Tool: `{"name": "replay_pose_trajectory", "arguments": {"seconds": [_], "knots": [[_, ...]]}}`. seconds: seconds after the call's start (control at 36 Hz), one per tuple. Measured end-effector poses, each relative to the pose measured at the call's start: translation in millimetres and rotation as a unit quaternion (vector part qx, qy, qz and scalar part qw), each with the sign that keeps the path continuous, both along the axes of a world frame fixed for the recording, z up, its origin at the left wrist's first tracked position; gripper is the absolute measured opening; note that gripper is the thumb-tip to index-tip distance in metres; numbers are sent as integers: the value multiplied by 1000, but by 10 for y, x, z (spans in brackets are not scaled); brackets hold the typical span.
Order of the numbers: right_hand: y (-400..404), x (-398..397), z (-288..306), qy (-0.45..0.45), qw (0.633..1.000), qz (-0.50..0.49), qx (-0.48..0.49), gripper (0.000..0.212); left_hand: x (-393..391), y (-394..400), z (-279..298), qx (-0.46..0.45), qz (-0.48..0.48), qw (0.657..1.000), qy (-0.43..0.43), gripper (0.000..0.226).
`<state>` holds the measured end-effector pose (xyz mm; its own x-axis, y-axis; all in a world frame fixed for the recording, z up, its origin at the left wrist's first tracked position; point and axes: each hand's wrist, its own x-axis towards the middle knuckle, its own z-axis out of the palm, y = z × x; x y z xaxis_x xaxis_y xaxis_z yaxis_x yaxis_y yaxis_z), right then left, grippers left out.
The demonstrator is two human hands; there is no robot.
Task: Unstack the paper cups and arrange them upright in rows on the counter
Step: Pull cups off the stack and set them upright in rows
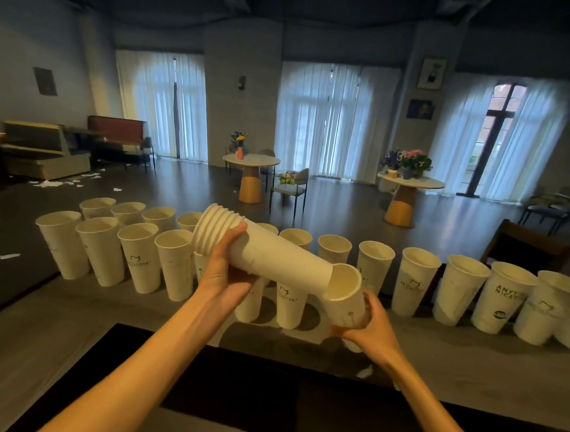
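Note:
A stack of white paper cups (269, 251) lies tilted in the air, rims to the upper left, with my left hand (225, 268) gripping it near the rims. My right hand (368, 325) holds a single white cup (347, 298) by its lower part, its open mouth just off the stack's bottom end. Several white cups (140, 259) stand upright in two rows on the grey counter (80, 309), a back row on the left (128, 210) and a long front row running to the right (507, 294).
The counter's far edge runs just behind the cup rows. A dark recessed surface (271, 393) lies in front of me below my arms. Beyond the counter are round tables with flowers (251, 163), chairs and curtained windows.

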<state>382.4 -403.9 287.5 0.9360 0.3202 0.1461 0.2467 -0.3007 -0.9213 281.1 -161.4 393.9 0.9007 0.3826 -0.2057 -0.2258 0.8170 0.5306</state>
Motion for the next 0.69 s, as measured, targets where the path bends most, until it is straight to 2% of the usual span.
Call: {"name": "replay_pose_trajectory", "arguments": {"seconds": [0.08, 0.14, 0.31, 0.39, 0.44, 0.56, 0.67, 0.69], "knots": [[-24, 130, -70, 61, 995, -54, 59, 103, -28, 58, 32, -13, 16, 1000, -1, 74], [3, 213, -136, 86, 991, -71, 67, 104, -75, 73, 37, -15, 24, 1000, 10, 72], [238, 336, -219, 105, 991, -76, 21, 100, -183, 184, -68, -42, -6, 999, 10, 107], [344, 430, -235, 119, 989, -82, 8, 101, -175, 164, -94, -26, -8, 999, 19, 73], [390, 500, -261, 123, 989, -81, -1, 102, -156, 155, -116, -28, -10, 999, 21, 67], [453, 508, -180, 115, 990, -78, -22, 93, -130, 92, -134, -25, -12, 999, 31, 77], [434, 462, -171, 114, 990, -60, -59, 84, -114, -22, -172, -20, -28, 999, 30, 109], [410, 448, -197, 116, 989, -55, -68, 85, -107, -51, -181, -16, -33, 999, 34, 104]]}}
